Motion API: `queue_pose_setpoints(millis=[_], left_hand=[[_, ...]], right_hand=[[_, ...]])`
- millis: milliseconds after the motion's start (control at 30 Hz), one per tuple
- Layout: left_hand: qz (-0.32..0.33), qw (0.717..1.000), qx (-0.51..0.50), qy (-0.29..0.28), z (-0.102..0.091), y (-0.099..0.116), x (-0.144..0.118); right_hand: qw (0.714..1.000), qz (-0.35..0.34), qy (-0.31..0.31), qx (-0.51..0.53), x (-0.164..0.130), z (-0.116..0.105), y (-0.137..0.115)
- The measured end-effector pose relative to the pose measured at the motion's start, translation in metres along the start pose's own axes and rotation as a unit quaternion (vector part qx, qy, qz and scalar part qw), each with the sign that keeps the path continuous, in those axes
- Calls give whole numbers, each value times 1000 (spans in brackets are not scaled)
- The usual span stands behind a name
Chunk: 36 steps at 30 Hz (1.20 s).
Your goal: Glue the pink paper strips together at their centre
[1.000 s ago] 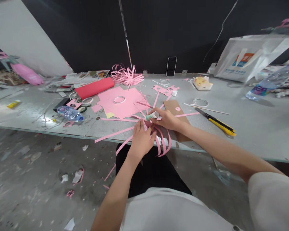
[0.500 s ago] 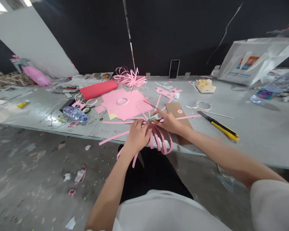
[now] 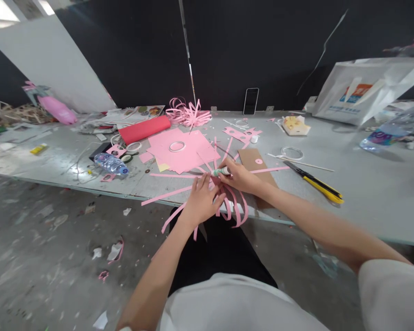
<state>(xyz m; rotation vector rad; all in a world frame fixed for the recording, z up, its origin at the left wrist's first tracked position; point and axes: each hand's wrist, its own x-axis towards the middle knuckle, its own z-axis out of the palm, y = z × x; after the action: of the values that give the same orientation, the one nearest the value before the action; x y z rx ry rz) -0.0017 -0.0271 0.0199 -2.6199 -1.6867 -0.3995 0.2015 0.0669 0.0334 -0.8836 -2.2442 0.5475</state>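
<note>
Pink paper strips (image 3: pixel 167 195) fan out from one centre at the table's front edge, some curling into loops over the edge. My left hand (image 3: pixel 204 198) lies on that centre with its fingers apart, pressing the strips and holding nothing between its fingers. In my right hand (image 3: pixel 239 176) is a small white-and-green glue stick (image 3: pixel 221 171), tilted with its end at the centre of the strips. My hands partly hide the spot where the strips meet. A brown cardboard piece (image 3: pixel 251 158) with a small pink ring lies beside my right hand.
Behind are pink sheets (image 3: pixel 193 147), a red roll (image 3: pixel 145 130) and a looped pink strip bundle (image 3: pixel 188 114). A yellow-black utility knife (image 3: pixel 317 185) lies right. A phone (image 3: pixel 250 101) leans on the wall; a water bottle (image 3: pixel 110 163) lies left.
The glue stick has tipped lower, its end closer to the strips. My left hand's fingers have shifted and spread more, and a strip at the lower left has swung outward.
</note>
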Motion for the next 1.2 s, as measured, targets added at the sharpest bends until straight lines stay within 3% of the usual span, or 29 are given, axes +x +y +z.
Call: queue_pose_setpoints(millis=[667, 1200], left_hand=[[-30, 998, -19, -44, -4, 9, 1], [-34, 998, -18, -52, -3, 8, 1]], right_hand=[[999, 35, -15, -23, -6, -3, -7], [999, 6, -47, -22, -8, -13, -11]])
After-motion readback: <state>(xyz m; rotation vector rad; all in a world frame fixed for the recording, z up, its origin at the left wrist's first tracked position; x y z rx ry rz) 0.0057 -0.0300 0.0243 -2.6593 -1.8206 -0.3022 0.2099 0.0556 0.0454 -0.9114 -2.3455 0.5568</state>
